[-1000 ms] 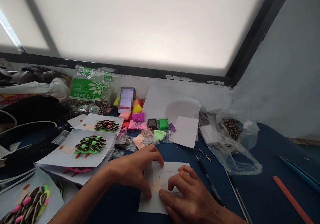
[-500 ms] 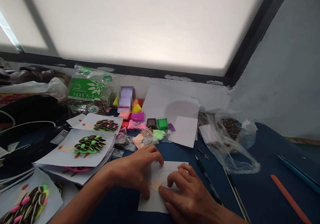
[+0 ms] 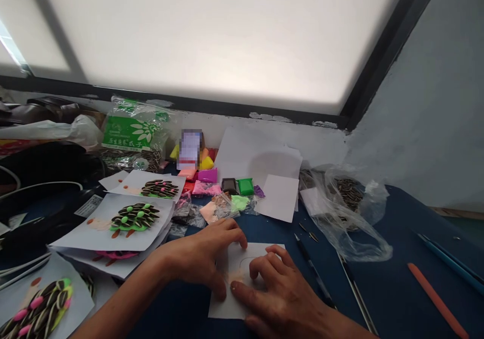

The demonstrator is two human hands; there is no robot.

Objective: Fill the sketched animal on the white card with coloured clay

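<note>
A white paper sheet (image 3: 227, 309) lies on the dark blue table in front of me, with a pencilled curve partly showing. On it is a thin flat patch of peach clay (image 3: 238, 275), partly hidden by my fingers. My left hand (image 3: 212, 250) rests at the sheet's left side, thumb and fingers spread wide, holding nothing. My right hand (image 3: 280, 291) is over the right part of the sheet. One of its fingertips presses the lower edge of the clay, while the others are bent and apart.
Finished hedgehog pictures (image 3: 132, 217) made with sunflower seeds are stacked on the left. Coloured clay packets (image 3: 207, 176) and a phone (image 3: 190, 147) stand at the back. A pen (image 3: 313, 268), a plastic bag of seeds (image 3: 348, 192) and an orange-red flat stick (image 3: 434, 298) lie to the right.
My right hand's pressing fingertip has shifted slightly left along the clay's lower edge. My left hand stays in nearly the same place.
</note>
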